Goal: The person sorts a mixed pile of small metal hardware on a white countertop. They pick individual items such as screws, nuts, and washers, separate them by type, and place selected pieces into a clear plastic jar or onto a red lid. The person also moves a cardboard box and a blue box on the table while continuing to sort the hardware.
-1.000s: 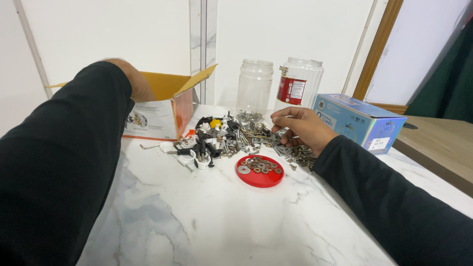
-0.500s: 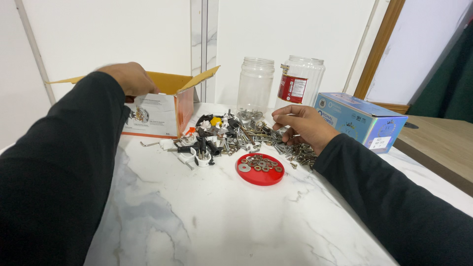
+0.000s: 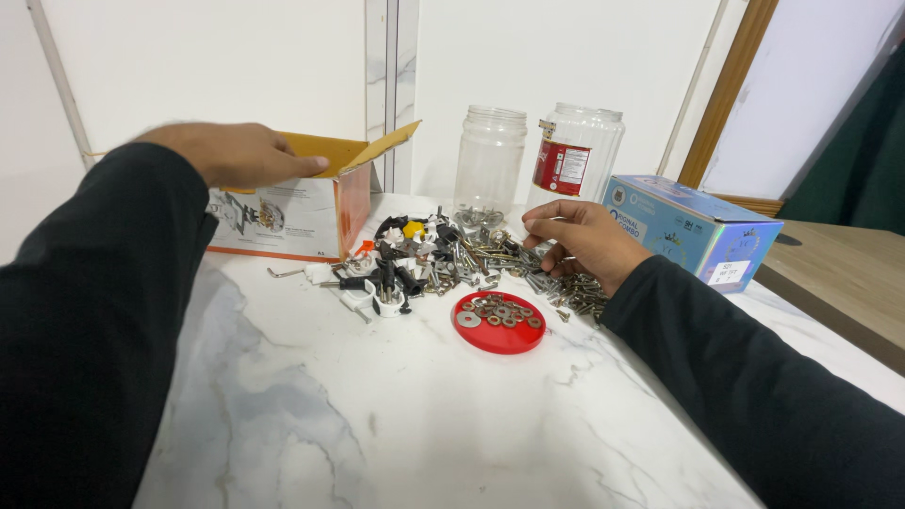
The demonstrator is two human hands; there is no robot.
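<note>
My left hand hovers palm down over the open orange and white cardboard box, fingers stretched out and nothing visible in them. My right hand rests on the right side of a pile of screws, bolts and black and white plastic clips. Its thumb and fingertips are curled together over the metal pieces, and whether one is pinched between them is hidden. A red round lid holding several washers lies just in front of the pile. Both arms wear black sleeves.
A clear empty jar and a jar with a red label stand behind the pile. A blue carton sits to the right. An allen key lies by the cardboard box. The white marble tabletop meets a wooden surface at right.
My left hand has risen out of the cardboard box and swung right over its open top. My right hand has stayed on the pile.
</note>
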